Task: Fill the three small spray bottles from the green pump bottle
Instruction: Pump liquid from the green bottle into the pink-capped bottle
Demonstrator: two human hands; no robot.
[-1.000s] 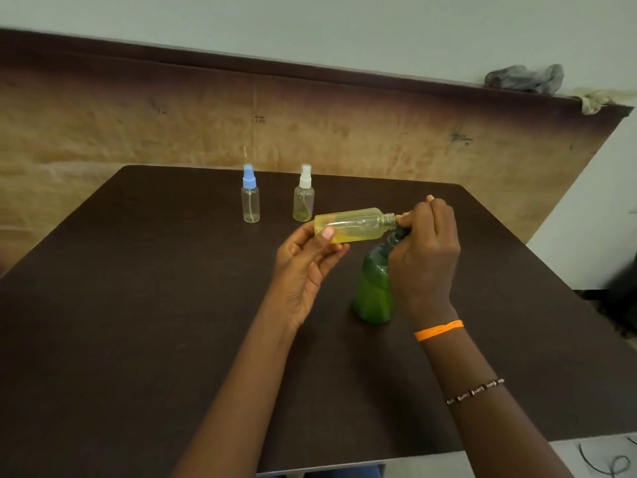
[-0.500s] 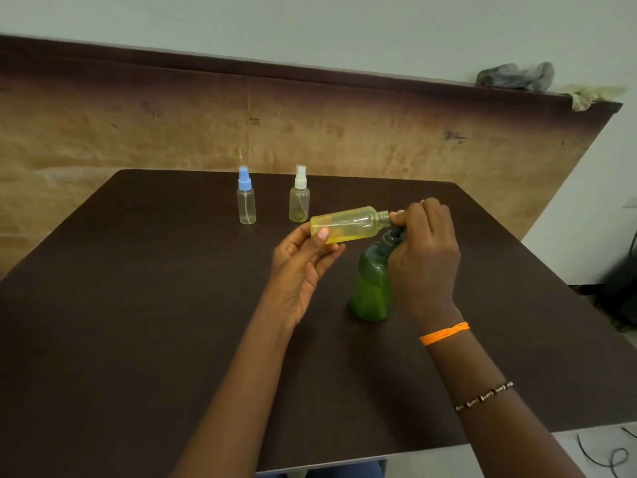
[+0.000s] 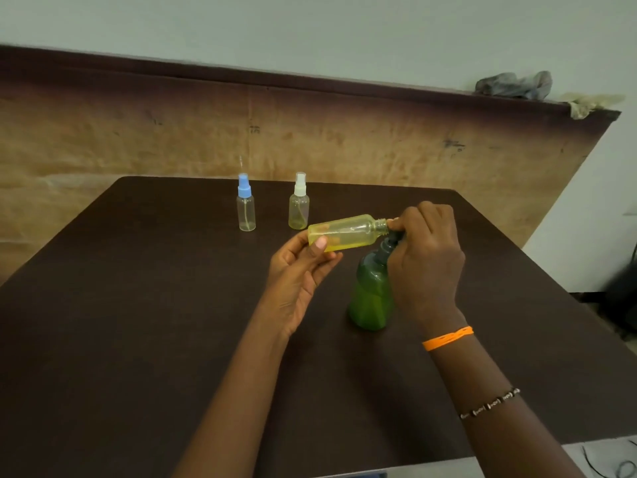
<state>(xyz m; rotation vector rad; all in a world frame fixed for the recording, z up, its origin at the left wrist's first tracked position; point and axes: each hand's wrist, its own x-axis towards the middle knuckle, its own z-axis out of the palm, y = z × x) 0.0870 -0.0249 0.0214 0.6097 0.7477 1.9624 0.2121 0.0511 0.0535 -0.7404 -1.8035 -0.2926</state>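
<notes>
My left hand (image 3: 299, 274) holds an uncapped yellow spray bottle (image 3: 346, 232) on its side, with the open neck pointing right at the pump spout. The green pump bottle (image 3: 371, 294) stands upright on the dark table (image 3: 138, 322). My right hand (image 3: 425, 257) curls over its dark pump head and hides most of it. Further back stand two capped small spray bottles: a clear one with a blue cap (image 3: 246, 205) and a yellowish one with a white cap (image 3: 299, 203).
A brown board (image 3: 138, 139) leans against the wall behind the table. Grey rags (image 3: 513, 85) lie on its top edge at the right. Cables (image 3: 617, 469) show on the floor at the lower right, past the table's near edge.
Both hands and the bottles keep their pose. The view has shifted slightly, and the yellow bottle's neck stays at the pump spout.
</notes>
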